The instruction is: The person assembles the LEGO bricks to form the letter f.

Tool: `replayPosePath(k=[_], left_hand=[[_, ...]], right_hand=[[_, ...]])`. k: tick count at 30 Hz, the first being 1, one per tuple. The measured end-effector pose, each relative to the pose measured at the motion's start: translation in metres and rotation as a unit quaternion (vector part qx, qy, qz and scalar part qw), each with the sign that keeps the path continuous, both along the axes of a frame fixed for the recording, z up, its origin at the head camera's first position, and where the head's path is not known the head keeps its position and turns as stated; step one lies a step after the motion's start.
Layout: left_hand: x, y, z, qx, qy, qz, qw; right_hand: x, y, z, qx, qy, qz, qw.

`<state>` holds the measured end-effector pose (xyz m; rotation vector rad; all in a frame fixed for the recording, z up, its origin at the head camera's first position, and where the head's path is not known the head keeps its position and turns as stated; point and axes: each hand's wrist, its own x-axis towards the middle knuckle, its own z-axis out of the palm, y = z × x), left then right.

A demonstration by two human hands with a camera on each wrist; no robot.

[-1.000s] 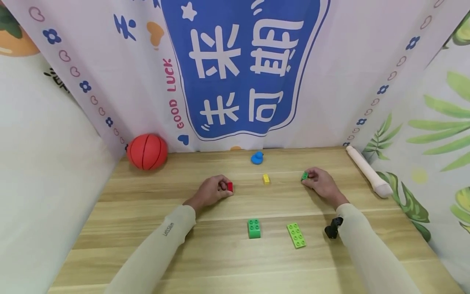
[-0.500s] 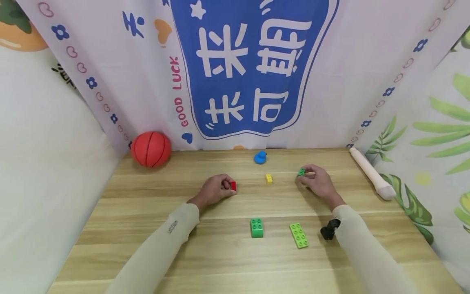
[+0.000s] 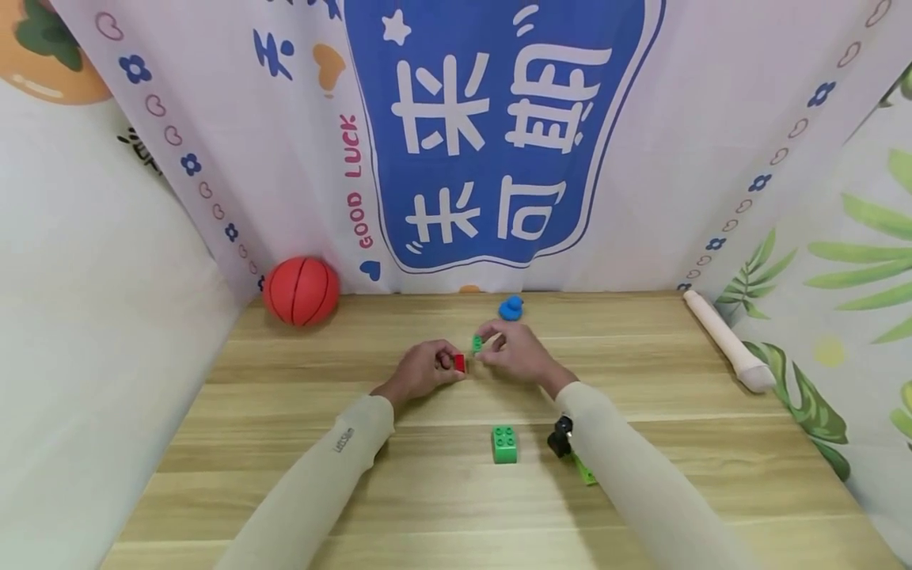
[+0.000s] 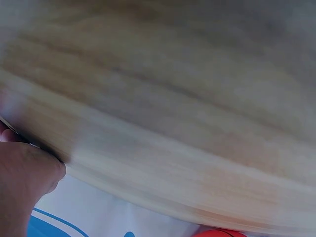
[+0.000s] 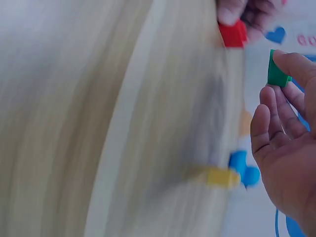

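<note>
My left hand (image 3: 425,370) pinches a small red toy brick (image 3: 459,363) between thumb and fingers, low over the wooden table. Just right of it, my right hand (image 3: 522,352) pinches a small green toy brick (image 5: 278,74) by thumb and fingertips, studs showing in the head view. A narrow gap separates the two bricks there. The yellow brick (image 5: 222,177) shows in the right wrist view beside the blue rubber duck (image 5: 251,175); in the head view my right hand hides it. The left wrist view is blurred and shows only part of my left hand (image 4: 32,170).
A larger green brick (image 3: 504,445) stands nearer the front. The lime-green brick (image 3: 587,473) lies mostly beneath my right sleeve. A red ball (image 3: 302,291) sits at the back left, and a pale cylinder with a wider end (image 3: 728,340) lies along the right edge. A printed curtain closes the back.
My right hand has swept left with the green brick, from right of the yellow brick to beside the red one. My left hand keeps its hold on the red brick, almost in place.
</note>
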<state>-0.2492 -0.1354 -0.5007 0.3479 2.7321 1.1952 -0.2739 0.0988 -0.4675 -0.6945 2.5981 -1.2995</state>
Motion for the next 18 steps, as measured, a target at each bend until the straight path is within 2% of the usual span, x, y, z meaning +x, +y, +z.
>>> replayPosePath(k=[6, 18], left_hand=[[-0.001, -0.001, -0.001, -0.001, 0.006, -0.005, 1.0000], [-0.001, -0.001, -0.003, -0.004, 0.017, -0.006, 0.9998]], right_hand=[[-0.001, -0.025, -0.011, -0.006, -0.010, 0.040, 0.999], [0.000, -0.026, -0.012, 0.010, -0.003, 0.052, 0.999]])
